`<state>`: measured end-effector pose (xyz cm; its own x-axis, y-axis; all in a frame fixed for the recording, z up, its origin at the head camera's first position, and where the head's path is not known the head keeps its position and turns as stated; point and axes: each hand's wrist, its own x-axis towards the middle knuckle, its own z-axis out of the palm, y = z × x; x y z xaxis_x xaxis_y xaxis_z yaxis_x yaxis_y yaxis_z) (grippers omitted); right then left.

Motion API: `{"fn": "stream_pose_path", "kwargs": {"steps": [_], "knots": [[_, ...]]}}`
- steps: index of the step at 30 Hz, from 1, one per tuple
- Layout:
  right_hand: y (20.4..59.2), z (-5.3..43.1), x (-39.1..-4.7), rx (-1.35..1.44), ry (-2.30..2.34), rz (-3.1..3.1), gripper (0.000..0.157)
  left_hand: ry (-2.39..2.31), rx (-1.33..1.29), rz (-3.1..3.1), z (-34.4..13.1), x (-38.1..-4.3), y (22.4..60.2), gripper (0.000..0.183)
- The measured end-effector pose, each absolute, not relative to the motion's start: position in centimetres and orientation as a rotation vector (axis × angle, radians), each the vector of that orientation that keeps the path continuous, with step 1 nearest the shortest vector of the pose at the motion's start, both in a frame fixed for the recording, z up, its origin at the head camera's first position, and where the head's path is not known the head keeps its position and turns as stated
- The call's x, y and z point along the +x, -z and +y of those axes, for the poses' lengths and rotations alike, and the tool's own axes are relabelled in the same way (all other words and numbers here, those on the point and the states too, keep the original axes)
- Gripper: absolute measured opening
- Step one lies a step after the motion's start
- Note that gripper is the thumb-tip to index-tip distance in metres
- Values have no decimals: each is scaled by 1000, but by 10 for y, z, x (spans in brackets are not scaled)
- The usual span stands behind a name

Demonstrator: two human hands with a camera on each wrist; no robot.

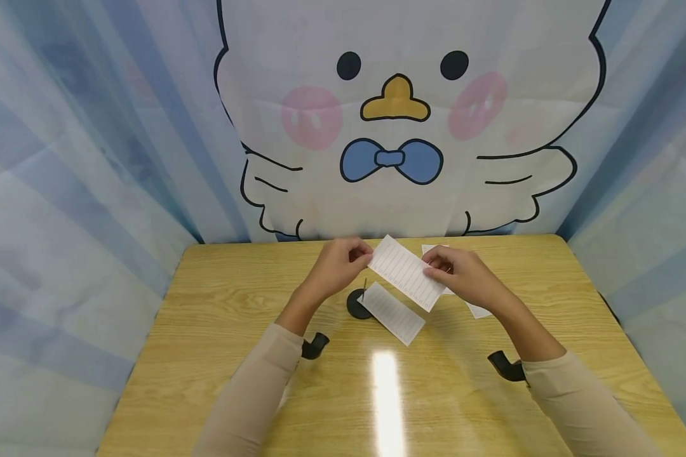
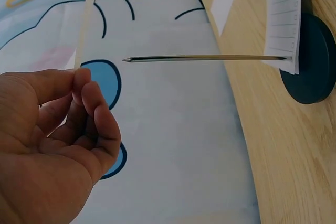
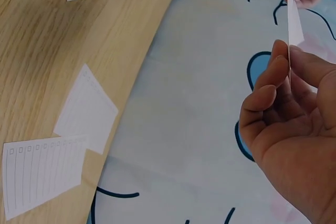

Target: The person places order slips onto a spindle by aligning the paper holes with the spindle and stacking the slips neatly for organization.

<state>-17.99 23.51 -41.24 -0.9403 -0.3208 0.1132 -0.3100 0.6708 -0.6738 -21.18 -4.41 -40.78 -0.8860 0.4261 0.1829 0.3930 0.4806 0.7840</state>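
Observation:
A lined white paper slip (image 1: 407, 273) with small checkboxes is held up between both hands. My left hand (image 1: 342, 263) pinches its left end between thumb and index finger; my right hand (image 1: 463, 273) pinches the other end likewise. Below stands a bill spike, its round black base (image 1: 354, 304) on the table. In the left wrist view its thin metal rod (image 2: 205, 57) ends in a bare pointed tip, apart from the left fingers. Other slips (image 1: 392, 315) are pierced by the rod and lie low over the base.
Two loose lined slips, one (image 3: 44, 174) partly over another (image 3: 86, 108), lie on the wooden table (image 1: 228, 298) under the right hand. A printed curtain (image 1: 400, 209) hangs behind the table's back edge. Black curved pieces (image 1: 316, 346) stick out at both wrists.

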Motion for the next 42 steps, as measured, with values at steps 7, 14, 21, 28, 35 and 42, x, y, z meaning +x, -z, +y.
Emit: {"fn": "stream_pose_path", "kwargs": {"steps": [7, 14, 21, 28, 35, 42], "knots": [[422, 232, -180, -542, 1148, 2833, 12, -1363, 725, 2678, -48, -208, 416, 11], [429, 231, -180, -528, 1136, 2833, 13, -1375, 747, 2671, -50, -207, 426, 10], [433, 229, -178, -512, 1144, 2819, 13, -1354, 708, 2675, -50, -207, 433, 10], [437, 228, -179, -514, 1126, 2830, 13, -1350, 677, 2671, -49, -205, 437, 10], [438, 228, -179, -517, 1121, 2827, 14, -1360, 653, 2665, -50, -205, 438, 11], [440, 227, -179, -530, 1115, 2835, 13, -1386, 631, 2653, -51, -204, 439, 11]]}}
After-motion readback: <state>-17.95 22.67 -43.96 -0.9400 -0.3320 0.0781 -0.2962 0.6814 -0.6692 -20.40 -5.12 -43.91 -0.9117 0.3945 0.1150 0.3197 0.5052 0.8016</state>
